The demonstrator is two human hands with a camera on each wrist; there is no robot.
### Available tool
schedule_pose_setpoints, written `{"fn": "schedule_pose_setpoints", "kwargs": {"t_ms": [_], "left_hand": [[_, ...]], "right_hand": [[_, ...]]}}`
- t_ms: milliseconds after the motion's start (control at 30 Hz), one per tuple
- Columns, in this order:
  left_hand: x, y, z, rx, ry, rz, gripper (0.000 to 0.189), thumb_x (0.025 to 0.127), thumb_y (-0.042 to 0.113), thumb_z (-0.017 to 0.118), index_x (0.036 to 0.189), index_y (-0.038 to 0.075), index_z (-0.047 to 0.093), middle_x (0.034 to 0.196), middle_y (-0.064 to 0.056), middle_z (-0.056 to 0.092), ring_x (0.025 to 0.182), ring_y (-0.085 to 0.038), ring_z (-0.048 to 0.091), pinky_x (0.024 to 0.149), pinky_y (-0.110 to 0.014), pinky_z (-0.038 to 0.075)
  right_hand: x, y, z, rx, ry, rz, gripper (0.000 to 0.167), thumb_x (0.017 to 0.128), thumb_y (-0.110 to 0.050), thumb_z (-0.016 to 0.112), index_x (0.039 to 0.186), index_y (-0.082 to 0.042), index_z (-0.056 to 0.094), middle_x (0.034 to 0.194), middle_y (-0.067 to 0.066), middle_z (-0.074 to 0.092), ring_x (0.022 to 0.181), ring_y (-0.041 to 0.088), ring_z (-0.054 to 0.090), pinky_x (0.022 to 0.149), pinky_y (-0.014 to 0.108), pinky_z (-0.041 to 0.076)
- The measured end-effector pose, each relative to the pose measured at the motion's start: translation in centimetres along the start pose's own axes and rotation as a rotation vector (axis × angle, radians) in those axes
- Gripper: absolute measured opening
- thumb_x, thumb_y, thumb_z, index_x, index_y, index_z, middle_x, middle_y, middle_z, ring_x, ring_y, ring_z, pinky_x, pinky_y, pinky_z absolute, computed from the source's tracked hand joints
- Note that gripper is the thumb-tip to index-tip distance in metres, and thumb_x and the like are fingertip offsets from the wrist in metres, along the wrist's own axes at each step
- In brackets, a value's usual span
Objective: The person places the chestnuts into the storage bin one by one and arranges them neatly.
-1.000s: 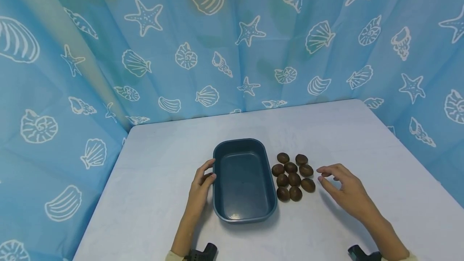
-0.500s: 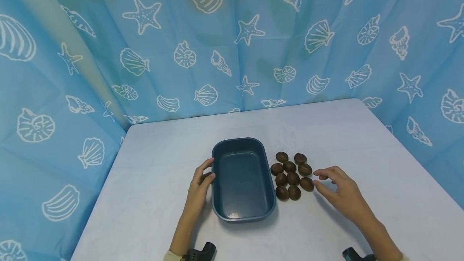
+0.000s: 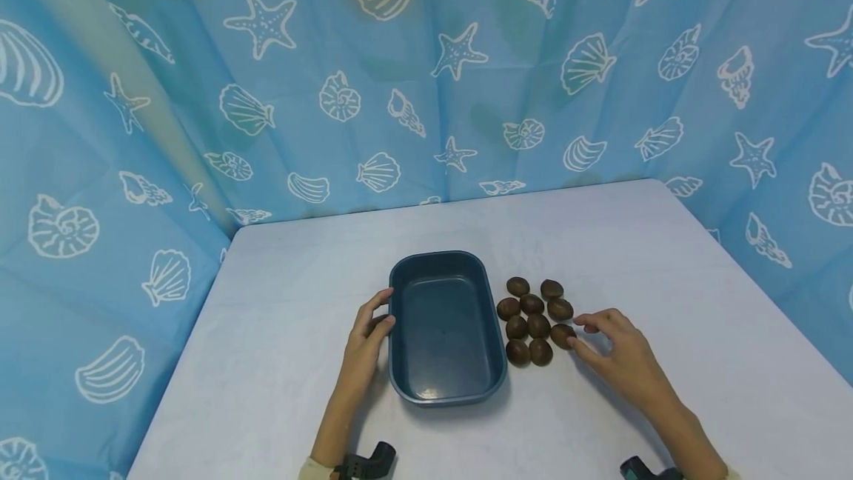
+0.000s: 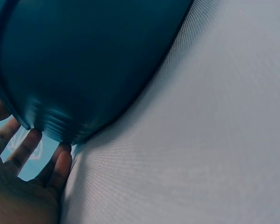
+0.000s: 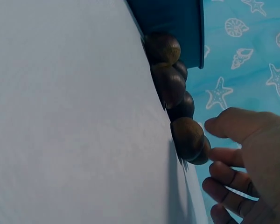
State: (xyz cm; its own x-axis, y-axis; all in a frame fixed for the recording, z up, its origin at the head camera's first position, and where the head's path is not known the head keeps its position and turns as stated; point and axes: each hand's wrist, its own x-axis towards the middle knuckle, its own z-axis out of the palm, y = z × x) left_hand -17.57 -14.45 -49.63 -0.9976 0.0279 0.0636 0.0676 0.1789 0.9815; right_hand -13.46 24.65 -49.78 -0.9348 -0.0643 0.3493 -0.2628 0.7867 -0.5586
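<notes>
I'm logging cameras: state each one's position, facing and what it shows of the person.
Head: worn there, facing forward and down at the blue rectangular tray and rounded brown nut-like pieces; left hand, right hand and forearms show.
Left wrist: worn there, facing the tray; left hand shows.
Right wrist: worn there, facing the pieces; right hand shows.
All three share the tray.

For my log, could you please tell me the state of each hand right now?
Left hand: open, fingertips against the side of the blue tray.
Right hand: open, beside the brown nuts, holding nothing.
</notes>
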Motion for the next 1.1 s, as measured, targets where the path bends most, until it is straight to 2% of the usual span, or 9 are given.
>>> {"fn": "schedule_pose_setpoints", "kwargs": {"t_ms": [200,300,500,700,1100], "left_hand": [[-0.8,2.6,-0.1,0.018,-0.024,0.002,0.045,0.104,0.014,0.051,0.149,0.016,0.048,0.147,-0.011,0.044,0.126,-0.033,0.052,0.108,-0.050,0.039],[-1.1,3.2,-0.1,0.028,-0.025,0.012,0.045,0.104,0.014,0.051,0.149,0.014,0.048,0.147,-0.014,0.044,0.126,-0.034,0.052,0.107,-0.050,0.039],[-1.2,3.1,-0.2,0.015,-0.029,0.013,0.045,0.104,0.015,0.052,0.149,0.014,0.048,0.147,-0.012,0.045,0.125,-0.033,0.052,0.107,-0.049,0.039],[-1.1,2.9,-0.3,0.012,-0.029,0.008,0.045,0.104,0.015,0.052,0.149,0.016,0.048,0.146,-0.009,0.044,0.125,-0.032,0.053,0.107,-0.049,0.039],[-1.1,3.1,-0.1,0.025,-0.008,0.005,0.044,0.104,0.014,0.051,0.148,0.016,0.049,0.145,-0.008,0.046,0.125,-0.032,0.053,0.107,-0.049,0.040]], "right_hand": [[-0.1,0.1,0.5,-0.001,-0.004,0.014,0.034,0.084,-0.018,0.082,0.111,-0.002,0.069,0.102,0.008,0.059,0.096,0.030,0.060,0.083,0.052,0.049],[-0.1,0.1,0.7,-0.002,-0.009,0.030,0.036,0.084,-0.021,0.082,0.112,-0.002,0.069,0.104,0.008,0.058,0.098,0.031,0.058,0.083,0.052,0.047],[-0.1,0.2,0.9,-0.010,-0.025,0.054,0.042,0.084,-0.028,0.082,0.114,-0.001,0.069,0.107,0.010,0.057,0.102,0.033,0.055,0.087,0.056,0.044],[0.0,0.2,1.2,-0.028,-0.020,0.043,0.046,0.082,-0.032,0.083,0.112,0.000,0.069,0.106,0.010,0.057,0.102,0.034,0.053,0.091,0.059,0.039],[-0.1,-0.1,1.2,-0.043,0.026,0.045,0.036,0.079,-0.026,0.084,0.102,-0.002,0.070,0.101,0.007,0.056,0.097,0.030,0.051,0.088,0.051,0.037]]}}
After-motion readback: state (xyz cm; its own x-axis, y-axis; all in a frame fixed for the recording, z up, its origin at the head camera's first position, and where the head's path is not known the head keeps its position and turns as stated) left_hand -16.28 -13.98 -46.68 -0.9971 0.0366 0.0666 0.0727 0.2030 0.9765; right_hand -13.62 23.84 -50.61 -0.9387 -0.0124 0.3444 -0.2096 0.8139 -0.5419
